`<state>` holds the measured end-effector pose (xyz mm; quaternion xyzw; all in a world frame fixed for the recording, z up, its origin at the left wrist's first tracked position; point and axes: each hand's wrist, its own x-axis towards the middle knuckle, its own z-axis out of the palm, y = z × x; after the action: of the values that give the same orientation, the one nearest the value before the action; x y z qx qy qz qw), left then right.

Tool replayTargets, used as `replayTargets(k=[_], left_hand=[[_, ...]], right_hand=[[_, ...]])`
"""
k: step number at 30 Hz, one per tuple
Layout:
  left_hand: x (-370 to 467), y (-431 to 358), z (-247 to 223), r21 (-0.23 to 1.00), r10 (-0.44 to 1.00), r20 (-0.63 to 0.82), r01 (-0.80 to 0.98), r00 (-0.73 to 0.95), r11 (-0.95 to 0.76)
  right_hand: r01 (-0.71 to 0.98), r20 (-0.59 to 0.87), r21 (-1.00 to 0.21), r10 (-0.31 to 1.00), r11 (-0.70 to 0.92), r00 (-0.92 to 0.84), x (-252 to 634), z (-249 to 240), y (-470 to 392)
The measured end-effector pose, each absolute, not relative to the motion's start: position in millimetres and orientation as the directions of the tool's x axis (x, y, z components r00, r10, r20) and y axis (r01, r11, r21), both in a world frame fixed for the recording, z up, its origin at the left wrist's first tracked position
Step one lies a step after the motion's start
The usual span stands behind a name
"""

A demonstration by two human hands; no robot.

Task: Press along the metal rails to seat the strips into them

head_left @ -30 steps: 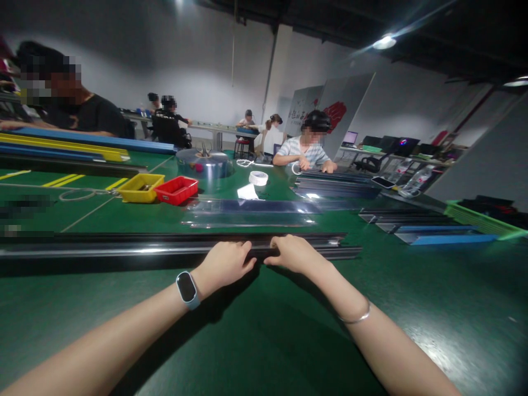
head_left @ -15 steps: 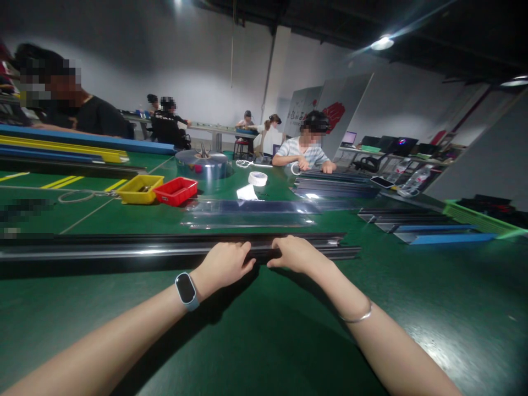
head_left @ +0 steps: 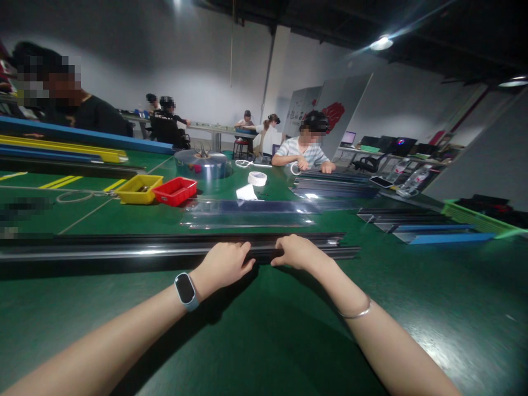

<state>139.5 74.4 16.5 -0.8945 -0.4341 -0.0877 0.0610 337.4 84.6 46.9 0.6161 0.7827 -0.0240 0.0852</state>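
A long black profile (head_left: 136, 251) lies across the worktop (head_left: 256, 341) from the left edge of the frame to just right of the middle, and both hands are on it near its right end. The left hand (head_left: 226, 265), a smart band on its wrist, has its grip closed over the profile with the thumb at the near side; the right hand (head_left: 297, 254), a thin bangle further up the arm, has its grip curled round the same piece, a short stretch of black showing between the two. Left of centre, beyond the profile, sit two open bins side by side: the yellow bin (head_left: 132, 196) has some small pieces in it, too blurred for me to name, and the red bin (head_left: 175, 195), close against it, shows a shadowed inside whose contents I can't make out. Over at the right edge, a green basket (head_left: 478, 220) of slatted plastic is heaped with dark items, black with a little red among them. Beyond the bins, a big roll of film (head_left: 210, 168) has a pronged metal tool (head_left: 202, 149) standing at its core, and a white tape roll (head_left: 257, 178) lies to its right. Across the worktop, a person in a striped shirt (head_left: 297, 149) has both hands at a stack of dark profiles (head_left: 334, 186).
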Motion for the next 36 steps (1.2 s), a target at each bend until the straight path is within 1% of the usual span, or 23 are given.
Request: replayTargets(k=[4, 10, 13, 16, 19, 21, 24, 29, 36], left_hand=[[138.4, 75.0, 15.0, -0.044, 0.757, 0.223, 0.782, 0.614, -0.622], [137.8, 76.3, 12.5, -0.044, 0.754, 0.233, 0.781, 0.614, -0.622], [138.2, 76.6, 12.2, -0.046, 0.752, 0.235, 0.78, 0.616, -0.625], [138.5, 76.3, 13.0, -0.046, 0.754, 0.233, 0.782, 0.614, -0.622], [138.3, 76.1, 13.9, -0.037, 0.755, 0.23, 0.781, 0.614, -0.623], [137.9, 76.2, 13.6, -0.034, 0.748, 0.237, 0.775, 0.62, -0.631], [137.2, 76.7, 11.9, -0.037, 0.738, 0.252, 0.768, 0.626, -0.639], [137.1, 77.6, 9.9, -0.031, 0.733, 0.26, 0.765, 0.628, -0.644], [137.7, 77.6, 8.2, -0.031, 0.735, 0.285, 0.772, 0.615, -0.635]], right_hand=[[0.976, -0.192, 0.077, 0.963, 0.205, -0.187, 340.1, 48.7, 85.9], [0.971, -0.164, 0.123, 0.969, 0.204, -0.183, 337.7, 43.4, 85.6], [0.971, -0.152, 0.12, 0.97, 0.207, -0.188, 337.2, 43.4, 83.4], [0.961, -0.114, 0.067, 0.959, 0.269, -0.26, 334.7, 42.7, 80.8], [0.913, -0.012, -0.039, 0.913, 0.407, -0.408, 326.8, 37.2, 79.8], [0.872, 0.049, -0.079, 0.876, 0.483, -0.48, 319.9, 30.9, 80.4], [0.851, 0.094, -0.041, 0.85, 0.523, -0.518, 312.6, 21.1, 82.2], [0.851, 0.107, 0.034, 0.845, 0.524, -0.524, 311.2, 12.7, 83.5], [0.851, 0.146, 0.06, 0.839, 0.521, -0.524, 311.2, 10.8, 82.6]])
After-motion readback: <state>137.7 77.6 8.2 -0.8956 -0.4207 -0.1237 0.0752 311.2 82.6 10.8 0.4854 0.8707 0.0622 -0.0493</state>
